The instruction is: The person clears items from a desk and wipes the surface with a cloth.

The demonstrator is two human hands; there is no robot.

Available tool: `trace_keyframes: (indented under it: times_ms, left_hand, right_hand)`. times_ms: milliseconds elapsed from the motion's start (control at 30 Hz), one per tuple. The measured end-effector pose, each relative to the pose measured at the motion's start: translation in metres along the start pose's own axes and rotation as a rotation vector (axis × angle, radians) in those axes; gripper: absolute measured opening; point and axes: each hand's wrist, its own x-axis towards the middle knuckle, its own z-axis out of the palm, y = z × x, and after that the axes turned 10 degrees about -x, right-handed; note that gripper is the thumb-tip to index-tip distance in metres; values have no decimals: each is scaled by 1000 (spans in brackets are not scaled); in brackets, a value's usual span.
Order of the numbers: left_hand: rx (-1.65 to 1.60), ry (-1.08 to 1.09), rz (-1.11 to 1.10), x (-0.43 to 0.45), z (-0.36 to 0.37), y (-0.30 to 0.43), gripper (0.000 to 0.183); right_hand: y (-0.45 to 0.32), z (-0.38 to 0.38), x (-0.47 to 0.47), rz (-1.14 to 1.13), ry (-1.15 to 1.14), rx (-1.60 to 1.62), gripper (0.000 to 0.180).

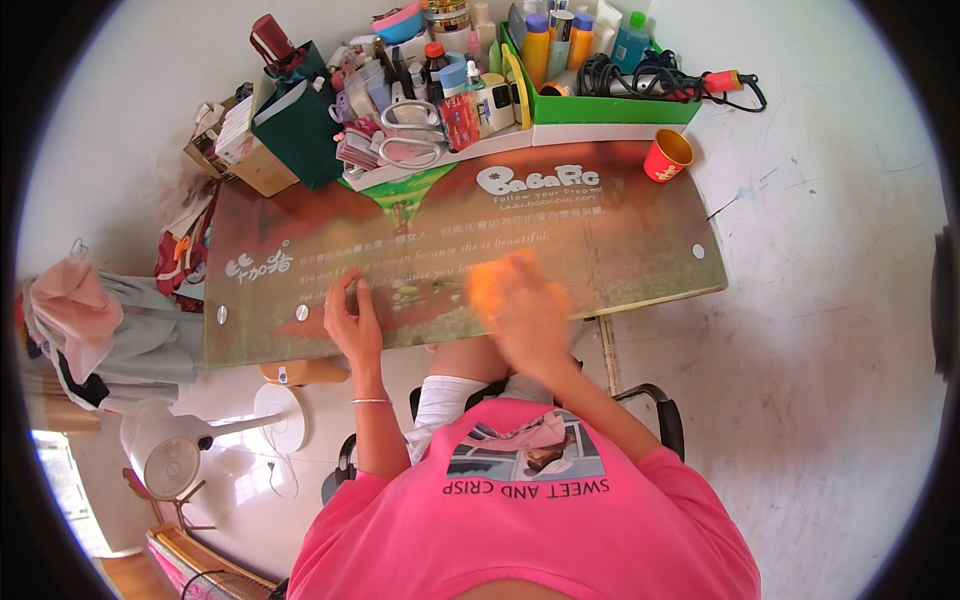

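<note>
My right hand (534,330) is blurred and holds a bright orange cloth (487,281) against the tabletop, right of the middle near the front edge. Part of the cloth is hidden under my fingers. On the front edge of the printed table (442,247) rests my left hand (354,322), thumb and fingers apart with nothing in them. The glossy table surface bears writing and pictures. A red paper cup (666,156) with a yellow inside stands at the far right corner.
Along the back stand a white organizer (495,146) crammed with cosmetics and a green box (615,111) with bottles and a corded styling tool (637,81). A dark green bag (300,135) and cardboard box (262,169) occupy the back left. A fan (169,457) stands on the floor at left.
</note>
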Motion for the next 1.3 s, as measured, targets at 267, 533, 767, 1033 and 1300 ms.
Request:
trace_keyframes:
  times_ms: [267,533,767,1033,1300]
  left_hand:
    - [-234,113,-70,3,-6,-9,15]
    - [-145,68,-103,-7,-8,-4,13]
    - [-36,46,55,-4,-1,8,11]
    - [-120,-188,142,-32,27,42,28]
    - [665,-377,213,-41,22,23,59]
  right_hand:
    - [-105,50,23,-434,-75,170,59]
    - [87,-51,22,212,-212,-338,56]
    - [182,-55,-10,479,-9,-539,59]
    - [-48,32,56,-171,-47,54,60]
    - [22,8,75,91,63,896,36]
